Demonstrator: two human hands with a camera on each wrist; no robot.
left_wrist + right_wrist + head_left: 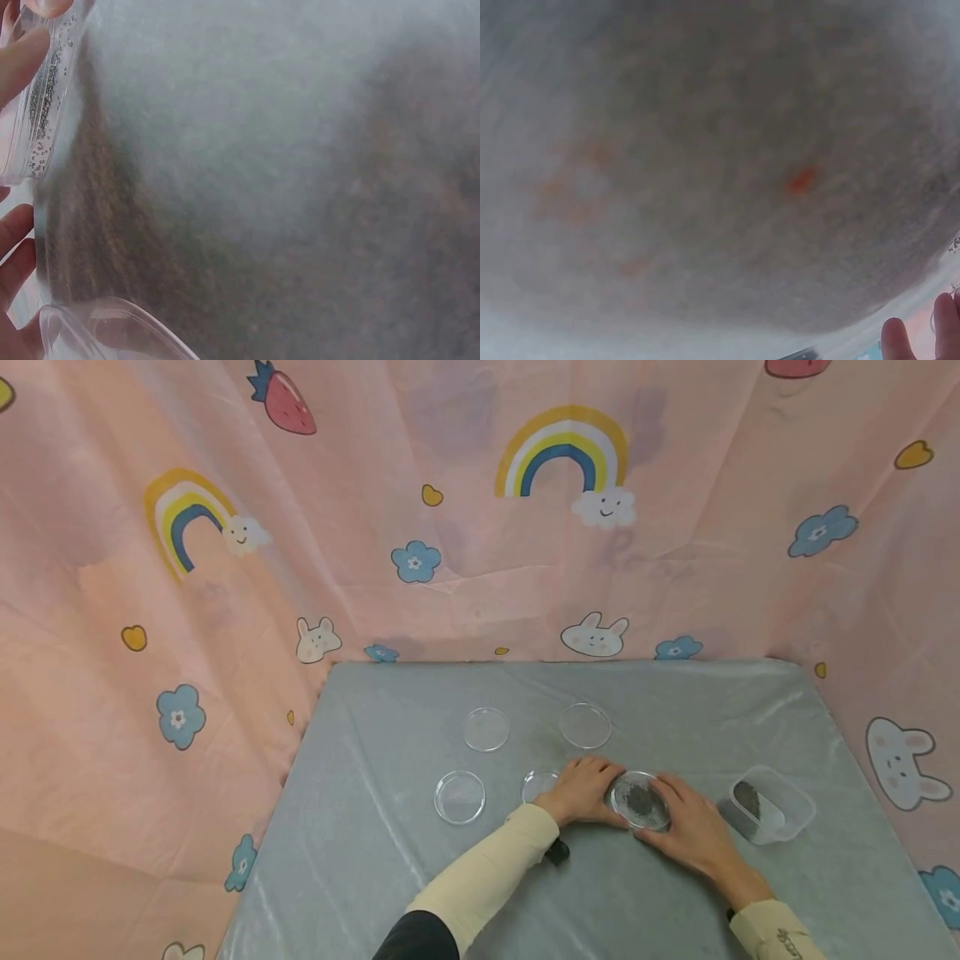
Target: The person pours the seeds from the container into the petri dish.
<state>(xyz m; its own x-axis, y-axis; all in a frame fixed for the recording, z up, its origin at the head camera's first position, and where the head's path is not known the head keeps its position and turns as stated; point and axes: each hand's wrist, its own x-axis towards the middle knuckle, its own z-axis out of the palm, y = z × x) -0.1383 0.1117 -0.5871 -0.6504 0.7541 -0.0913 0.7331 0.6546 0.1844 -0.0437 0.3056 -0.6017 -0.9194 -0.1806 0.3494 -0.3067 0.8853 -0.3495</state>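
Note:
A clear petri dish (pixel 640 802) of dark granules sits between both hands over the grey cloth. My left hand (pixel 585 791) holds its left side, thumb along the near rim. From the other side my right hand (pixel 693 828) grips the rim between thumb and fingers. The left wrist view shows the granule dish (pixel 46 112) edge-on at the upper left, with a thumb (pixel 22 64) against its wall. Fingertips (pixel 896 339) of the right hand appear at the lower right of the right wrist view. Another clear dish (pixel 534 783) is partly hidden behind the left hand.
Clear dishes stand at the back (pixel 487 730), farther right (pixel 585 727) and front left (pixel 460 797). Right of the right hand is a clear plastic tub (pixel 795 814) with dark granules and a white piece inside. A patterned pink curtain (pixel 480 552) hangs behind the table.

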